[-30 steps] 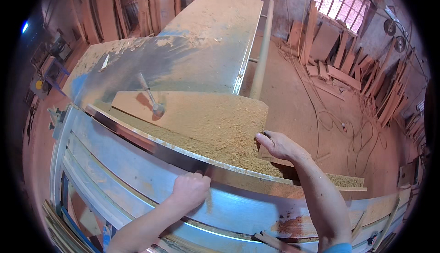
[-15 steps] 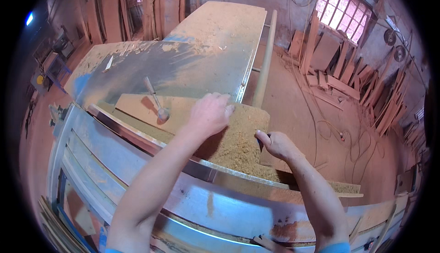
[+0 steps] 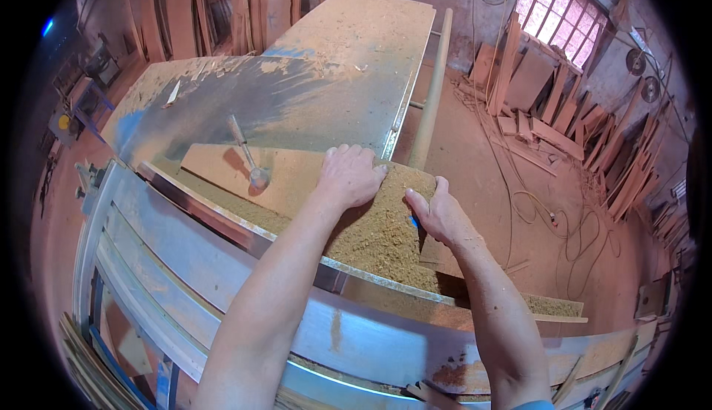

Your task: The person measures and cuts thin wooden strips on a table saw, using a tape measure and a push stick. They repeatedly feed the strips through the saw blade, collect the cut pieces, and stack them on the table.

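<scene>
A wooden board [image 3: 297,169], thickly dusted with sawdust at its right part, lies across the machine bed in front of me. My left hand [image 3: 348,178] is curled over the board's far edge, near its middle. At the right edge, close to the far corner, my right hand [image 3: 440,213] grips the board with the thumb on top; the other fingers are partly hidden. A small blue patch shows beside that thumb. Left of my left hand, a metal lever [image 3: 242,139] with a rounded base stands tilted on the board. Loose sawdust [image 3: 386,250] is heaped between my arms.
Beyond the board spreads a sawdust-strewn metal table [image 3: 259,98], with a long pole [image 3: 434,91] along its right side. A metal rail [image 3: 393,287] runs in front of me. Cables [image 3: 549,221] trail over the floor at right, and wood offcuts [image 3: 545,139] lean against the wall.
My right hand has slid away from me along the board's edge toward the far corner, uncovering more of the blue patch. My left hand has shifted slightly and its fingers have curled over the far edge.
</scene>
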Motion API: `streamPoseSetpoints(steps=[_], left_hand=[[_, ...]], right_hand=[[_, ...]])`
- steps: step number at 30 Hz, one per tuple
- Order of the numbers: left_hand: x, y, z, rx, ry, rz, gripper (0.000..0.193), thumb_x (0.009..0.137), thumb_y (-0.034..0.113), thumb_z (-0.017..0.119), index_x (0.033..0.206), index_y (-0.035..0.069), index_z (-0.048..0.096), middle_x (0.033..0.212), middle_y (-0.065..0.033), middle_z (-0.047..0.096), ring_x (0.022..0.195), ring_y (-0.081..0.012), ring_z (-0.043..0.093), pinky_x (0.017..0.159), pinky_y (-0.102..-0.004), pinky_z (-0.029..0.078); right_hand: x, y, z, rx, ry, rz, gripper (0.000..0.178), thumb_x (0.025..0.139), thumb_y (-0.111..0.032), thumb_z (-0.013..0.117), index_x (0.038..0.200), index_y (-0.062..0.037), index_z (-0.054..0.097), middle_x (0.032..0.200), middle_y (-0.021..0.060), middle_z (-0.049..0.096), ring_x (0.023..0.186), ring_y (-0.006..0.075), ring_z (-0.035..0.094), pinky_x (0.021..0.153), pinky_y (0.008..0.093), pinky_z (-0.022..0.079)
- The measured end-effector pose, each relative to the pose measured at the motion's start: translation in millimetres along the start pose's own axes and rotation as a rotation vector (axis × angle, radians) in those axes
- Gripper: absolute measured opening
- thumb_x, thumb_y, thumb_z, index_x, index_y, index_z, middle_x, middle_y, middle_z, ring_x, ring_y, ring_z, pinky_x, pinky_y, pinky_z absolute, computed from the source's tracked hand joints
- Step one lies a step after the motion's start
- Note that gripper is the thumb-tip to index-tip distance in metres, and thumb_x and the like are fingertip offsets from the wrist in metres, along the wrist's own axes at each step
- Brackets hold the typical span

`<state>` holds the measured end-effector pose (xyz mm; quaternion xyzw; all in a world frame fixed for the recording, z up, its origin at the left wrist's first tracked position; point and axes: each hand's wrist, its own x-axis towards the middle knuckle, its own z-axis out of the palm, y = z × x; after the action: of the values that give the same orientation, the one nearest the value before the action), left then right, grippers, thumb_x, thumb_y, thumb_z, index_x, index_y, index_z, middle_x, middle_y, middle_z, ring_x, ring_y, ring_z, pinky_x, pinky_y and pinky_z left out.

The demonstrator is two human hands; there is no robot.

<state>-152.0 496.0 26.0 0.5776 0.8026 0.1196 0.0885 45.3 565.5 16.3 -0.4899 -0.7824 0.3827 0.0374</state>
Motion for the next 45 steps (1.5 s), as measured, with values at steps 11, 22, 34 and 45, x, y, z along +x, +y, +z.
streamPoseSetpoints(steps=[11,22,34,45], left_hand=[[1.0,0.7,4.1,0.002,0.017,0.006,0.046,0.094,0.043,0.053,0.107,0.001,0.068,0.114,-0.0215,0.065,0.113,-0.0365,0.058,0.099,-0.0489,0.04],[-1.9,-1.1,-6.7,-0.044,-0.033,-0.002,0.053,0.095,0.043,0.053,0.121,-0.001,0.063,0.122,-0.024,0.063,0.12,-0.0392,0.055,0.106,-0.0485,0.038],[-229.2,-2.7,-80.9,-0.201,0.037,0.204,0.061,0.091,0.016,0.055,0.145,-0.005,0.039,0.146,-0.0253,0.042,0.139,-0.0435,0.035,0.118,-0.0484,0.025],[-483.5,-104.0,-13.0,-0.195,0.433,-0.663,0.048,0.098,0.006,0.044,0.144,-0.006,0.041,0.146,-0.0215,0.046,0.137,-0.0345,0.04,0.115,-0.0419,0.027]], right_hand=[[0.2,5.1,0.8,-0.02,0.028,-0.053,0.08,0.094,-0.055,0.056,0.131,0.0109,0.032,0.108,0.0386,0.064,0.108,0.0474,0.064,0.092,0.048,0.051],[-5.3,5.7,1.2,0.095,-0.016,-0.056,0.084,0.093,-0.053,0.059,0.135,0.0128,0.029,0.111,0.0388,0.063,0.107,0.0476,0.064,0.091,0.0473,0.051],[-33.9,51.8,-16.0,-0.748,-0.212,-0.265,0.029,0.093,-0.016,0.051,0.116,-0.001,0.055,0.119,0.0212,0.066,0.11,0.0386,0.064,0.094,0.0486,0.05],[-405.4,158.8,8.9,-0.431,-0.098,-0.083,0.028,0.086,-0.024,0.067,0.1,-0.001,0.06,0.089,0.0216,0.059,0.085,0.0431,0.06,0.07,0.0516,0.05]])
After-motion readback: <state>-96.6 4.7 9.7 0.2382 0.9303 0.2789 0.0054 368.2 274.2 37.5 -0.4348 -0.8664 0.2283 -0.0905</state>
